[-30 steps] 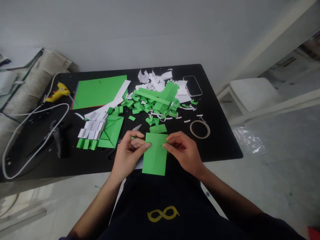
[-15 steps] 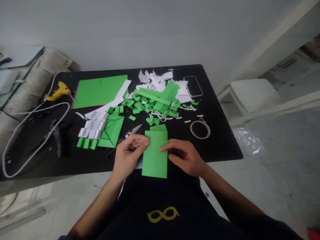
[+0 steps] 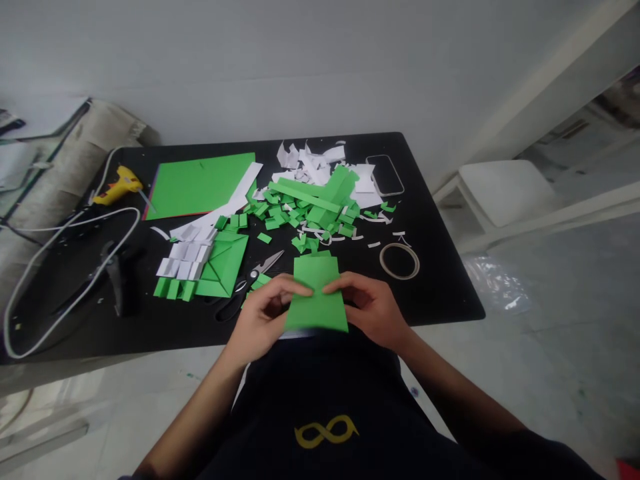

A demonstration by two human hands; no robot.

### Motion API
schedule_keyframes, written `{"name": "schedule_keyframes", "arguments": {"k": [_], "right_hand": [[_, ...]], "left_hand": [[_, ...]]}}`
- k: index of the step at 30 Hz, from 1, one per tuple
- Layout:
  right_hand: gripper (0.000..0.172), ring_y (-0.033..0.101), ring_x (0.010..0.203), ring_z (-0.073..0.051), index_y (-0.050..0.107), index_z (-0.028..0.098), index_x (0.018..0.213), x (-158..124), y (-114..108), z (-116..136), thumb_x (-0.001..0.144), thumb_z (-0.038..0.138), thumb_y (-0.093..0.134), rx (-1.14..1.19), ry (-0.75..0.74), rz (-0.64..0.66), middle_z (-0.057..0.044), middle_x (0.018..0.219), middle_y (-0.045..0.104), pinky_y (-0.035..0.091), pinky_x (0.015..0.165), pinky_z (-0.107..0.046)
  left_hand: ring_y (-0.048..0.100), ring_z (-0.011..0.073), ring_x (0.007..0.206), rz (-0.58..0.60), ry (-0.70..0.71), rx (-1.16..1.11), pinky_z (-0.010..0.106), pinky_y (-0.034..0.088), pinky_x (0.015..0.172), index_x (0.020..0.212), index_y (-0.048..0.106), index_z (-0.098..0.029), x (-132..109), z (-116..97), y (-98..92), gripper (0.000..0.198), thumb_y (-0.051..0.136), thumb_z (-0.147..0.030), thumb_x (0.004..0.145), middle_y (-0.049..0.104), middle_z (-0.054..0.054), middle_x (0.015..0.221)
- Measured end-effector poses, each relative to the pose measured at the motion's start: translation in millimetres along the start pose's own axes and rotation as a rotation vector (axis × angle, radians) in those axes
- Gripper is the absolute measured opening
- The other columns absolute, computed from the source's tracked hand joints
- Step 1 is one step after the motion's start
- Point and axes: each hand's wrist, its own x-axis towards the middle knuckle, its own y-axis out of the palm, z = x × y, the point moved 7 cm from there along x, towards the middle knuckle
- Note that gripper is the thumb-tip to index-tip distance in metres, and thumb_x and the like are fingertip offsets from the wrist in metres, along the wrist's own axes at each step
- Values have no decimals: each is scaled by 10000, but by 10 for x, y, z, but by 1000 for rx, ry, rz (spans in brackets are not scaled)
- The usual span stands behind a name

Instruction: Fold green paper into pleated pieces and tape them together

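A piece of green paper (image 3: 317, 307) is held between my two hands at the table's front edge, its near edge turned up toward me. My left hand (image 3: 263, 317) is closed on its left side, fingers lying on top. On the right side my right hand (image 3: 373, 310) grips it the same way, fingertips near the middle. Scissors (image 3: 253, 277) lie partly open beside my left hand, with green scraps against them. Further left sits a folded green paper piece (image 3: 227, 267) with white folded strips (image 3: 187, 253) over it.
Green paper scraps (image 3: 280, 210) and white scraps (image 3: 313, 163) are heaped mid-table. Green sheets (image 3: 200, 183) lie at back left, near a yellow glue gun (image 3: 120, 187) and a looping white cable (image 3: 30, 257). A tape ring (image 3: 399, 261) and a phone-shaped outline (image 3: 385, 175) are at right.
My left hand has moved its fingers onto the paper's top and my right hand has closed on the other side. The paper's near edge has tilted up; more of the scissors shows.
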Motion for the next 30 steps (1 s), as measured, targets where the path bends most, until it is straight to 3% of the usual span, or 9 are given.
{"name": "schedule_keyframes", "arguments": {"k": [2, 6, 9, 16, 20, 23, 26, 30], "right_hand": [[186, 739, 889, -185, 821, 249, 938, -2, -4, 4, 819, 341, 929, -24, 11, -64, -22, 942, 760, 603, 819, -318], [197, 710, 797, -173, 803, 228, 878, -7, 0, 31, 836, 384, 915, -52, 46, -158, -15, 848, 754, 577, 751, -300], [222, 709, 759, -174, 800, 225, 850, -3, -15, 33, 800, 390, 941, -39, 64, -210, -10, 799, 759, 568, 707, -290], [318, 730, 715, -183, 734, 219, 704, -3, -75, -47, 711, 402, 994, -11, 114, -282, -8, 724, 755, 584, 688, -306], [391, 741, 714, -187, 675, 223, 729, -6, -96, -71, 654, 379, 1025, 40, 122, -323, 8, 730, 736, 604, 697, -313], [475, 750, 729, -173, 644, 245, 867, 3, -90, -77, 622, 332, 1042, 123, 113, -355, 30, 792, 746, 623, 733, -304], [511, 750, 778, -166, 646, 264, 995, 12, -80, -75, 653, 322, 1021, 138, 111, -373, 28, 871, 760, 631, 770, -301], [285, 740, 860, -189, 732, 251, 983, 25, -46, 12, 789, 330, 925, -24, 57, -299, -19, 943, 776, 619, 778, -318]], "left_hand": [[674, 136, 770, -100, 12, 102, 234, 530, 664, 856, 792, -207, 10, 2, -30, 37, 827, -220, 858, 723, 39, 934], [630, 126, 633, -228, -48, 169, 235, 496, 601, 770, 706, -192, -8, 77, -44, 212, 797, -319, 914, 710, 10, 712], [659, 137, 600, -261, -68, 116, 242, 522, 597, 823, 676, -199, -20, 107, -15, 200, 802, -330, 905, 732, 1, 669], [661, 115, 555, -287, -64, 116, 210, 519, 573, 752, 615, -202, -23, 100, -11, 246, 807, -261, 895, 741, -3, 619], [674, 109, 562, -287, -88, 89, 204, 533, 587, 742, 609, -192, -15, 137, 6, 264, 817, -263, 891, 739, 1, 620], [684, 107, 563, -307, -100, -12, 201, 544, 600, 828, 554, -209, -27, 189, 45, 302, 847, -267, 870, 714, -37, 620], [720, 127, 599, -305, -119, -111, 220, 570, 625, 1030, 488, -253, -51, 244, 78, 440, 883, -273, 838, 728, -67, 687], [785, 185, 896, -250, -35, -16, 307, 632, 822, 1305, 507, -259, -47, 155, 18, 596, 878, -278, 839, 790, 29, 992]]}}
